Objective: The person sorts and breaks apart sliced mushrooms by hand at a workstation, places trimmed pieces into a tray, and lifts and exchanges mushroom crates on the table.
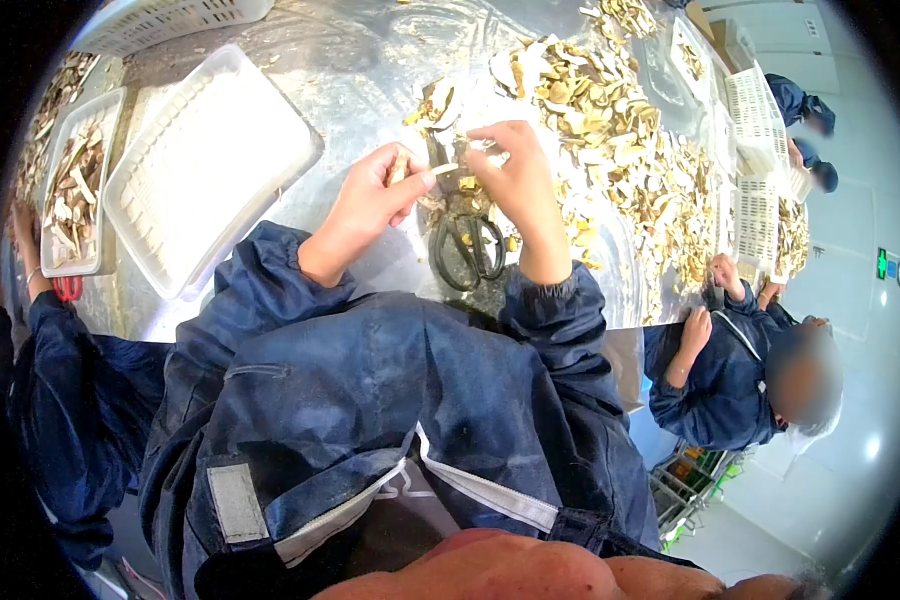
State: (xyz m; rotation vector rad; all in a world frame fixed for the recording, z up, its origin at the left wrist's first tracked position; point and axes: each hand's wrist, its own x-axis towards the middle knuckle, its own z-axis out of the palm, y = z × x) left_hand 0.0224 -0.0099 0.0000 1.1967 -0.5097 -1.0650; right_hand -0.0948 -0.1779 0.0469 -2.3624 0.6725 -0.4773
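My left hand (370, 205) is closed, pinching a pale dried mushroom slice (442, 170) between thumb and forefinger; the slice points toward my right hand. Facing it, my right hand (518, 180) has thumb and fingers curved and apart, with no piece plainly held. Below and between both hands, black-handled scissors (458, 252) lie on the metal table, handles toward me. A large heap of dried mushroom slices (610, 115) spreads beyond and right of my right hand. Just past my fingertips sits a smaller clump of slices (438, 102).
At left stand a large white plastic tray (160, 262) and a narrower tray (50, 250) of brownish slices. White baskets (757, 215) line the far right. A co-worker (720, 370) is at the table's right; another person's sleeve (70, 400) is at left.
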